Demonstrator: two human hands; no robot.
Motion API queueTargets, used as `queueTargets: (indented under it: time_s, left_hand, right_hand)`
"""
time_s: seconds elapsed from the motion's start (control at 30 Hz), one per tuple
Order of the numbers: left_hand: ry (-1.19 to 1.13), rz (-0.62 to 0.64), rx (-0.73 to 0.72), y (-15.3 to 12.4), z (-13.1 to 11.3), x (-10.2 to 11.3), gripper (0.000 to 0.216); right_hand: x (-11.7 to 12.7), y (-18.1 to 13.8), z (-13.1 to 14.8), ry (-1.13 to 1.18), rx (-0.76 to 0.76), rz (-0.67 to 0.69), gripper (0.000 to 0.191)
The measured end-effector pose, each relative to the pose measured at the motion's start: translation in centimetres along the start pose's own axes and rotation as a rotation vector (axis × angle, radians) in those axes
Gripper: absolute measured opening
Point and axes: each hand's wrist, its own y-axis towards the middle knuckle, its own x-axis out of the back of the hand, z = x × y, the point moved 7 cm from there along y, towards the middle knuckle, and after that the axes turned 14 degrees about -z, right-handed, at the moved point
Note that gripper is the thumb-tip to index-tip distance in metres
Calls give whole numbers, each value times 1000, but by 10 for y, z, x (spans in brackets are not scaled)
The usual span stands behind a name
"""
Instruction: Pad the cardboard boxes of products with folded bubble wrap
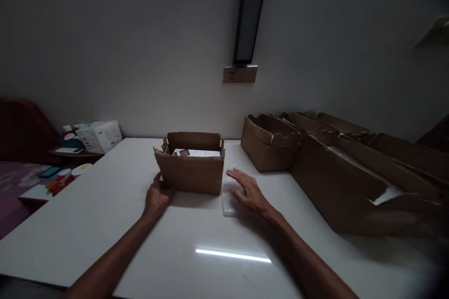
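A small open cardboard box (191,175) stands upright on the white table (105,215), with a white printed item (201,153) showing inside it. My left hand (157,198) grips the box's lower left corner, thumb along the front and fingers partly hidden at the side. To the right of the box, my right hand (247,189) is open with its fingers apart. It hovers over or touches a clear plastic packet (229,205) lying flat beside the box; which of the two I cannot tell.
Several open cardboard boxes (270,149) crowd the table's right side. At the far left, a side stand holds a white package (105,136) and small items, beside a bed (17,182). On the wall behind are a socket plate (240,74) and a dark panel (250,14).
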Motion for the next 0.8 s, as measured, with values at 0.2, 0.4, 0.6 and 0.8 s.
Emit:
queueTargets:
  time_s: [0.2, 0.4, 0.6, 0.8]
  left_hand:
    - [-13, 37, -2, 3, 3, -2, 61]
    - [-38, 8, -27, 4, -1, 1, 57]
    - [-39, -179, -91, -24, -15, 35, 62]
    - [-204, 155, -685, -169, -87, 34, 85]
  right_hand:
    - [-1, -6, -33, -123, -125, 91, 72]
    - [11, -5, -6, -90, -122, 58, 24]
    - [54, -28, 40, 24, -120, 42, 18]
    - [64, -90, 118, 115, -32, 125, 17]
